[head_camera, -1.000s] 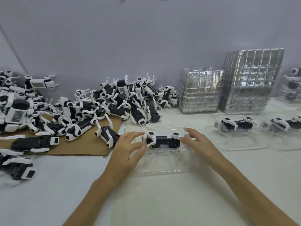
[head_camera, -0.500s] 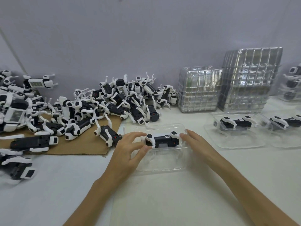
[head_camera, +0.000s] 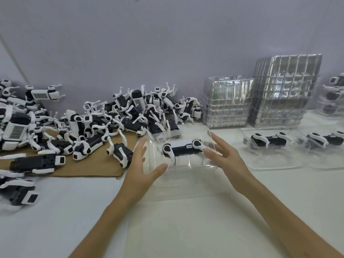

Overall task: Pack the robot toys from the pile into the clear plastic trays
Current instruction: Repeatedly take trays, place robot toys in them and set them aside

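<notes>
A black-and-white robot toy (head_camera: pixel 183 148) lies on its side in a clear plastic tray (head_camera: pixel 186 179) at the table's middle. My left hand (head_camera: pixel 138 170) is at the tray's left edge, fingers straight and thumb spread toward the tray's front. My right hand (head_camera: pixel 229 161) has straight fingers against the tray's right side, its fingertips by the toy's right end. The tray is blurred, and I cannot tell if it is off the table. The pile of robot toys (head_camera: pixel 130 116) lies to the left, along the wall.
The pile partly rests on a brown cardboard sheet (head_camera: pixel 89 164). Two stacks of empty clear trays (head_camera: pixel 227 103) (head_camera: pixel 284 90) stand at the back right. Two packed trays (head_camera: pixel 268 141) (head_camera: pixel 325 139) sit to the right, with more packed ones (head_camera: pixel 333 95) beyond.
My left hand has let go of the toy's left end and now lies open beside the tray. The right hand stays at the right end.
</notes>
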